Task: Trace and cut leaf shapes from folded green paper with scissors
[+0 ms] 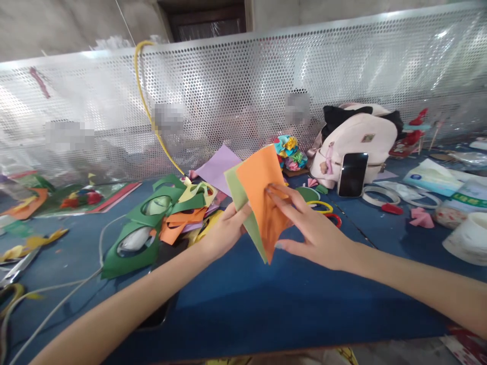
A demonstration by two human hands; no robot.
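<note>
An orange sheet of paper (262,177) and a light green sheet (236,188) overlap upright above the middle of the table. My left hand (226,230) is closed on their left edge, its thumb in front and the other fingers hidden behind. Against the orange sheet's right part rest the fingertips of my right hand (312,230), its fingers stretched and the thumb held apart. A purple sheet (222,167) stands behind them. Left of my left hand lie green paper pieces with oval holes (127,261) and orange paper scraps (182,223).
A pale backpack (352,139) stands at the back right with a phone (353,175) leaning on it. Tape rolls (467,241), scissors with yellow and red handles (321,207) and paper flowers (291,152) lie around. White cables (57,286) cross the left side. A perforated metal panel (236,86) borders the table's back.
</note>
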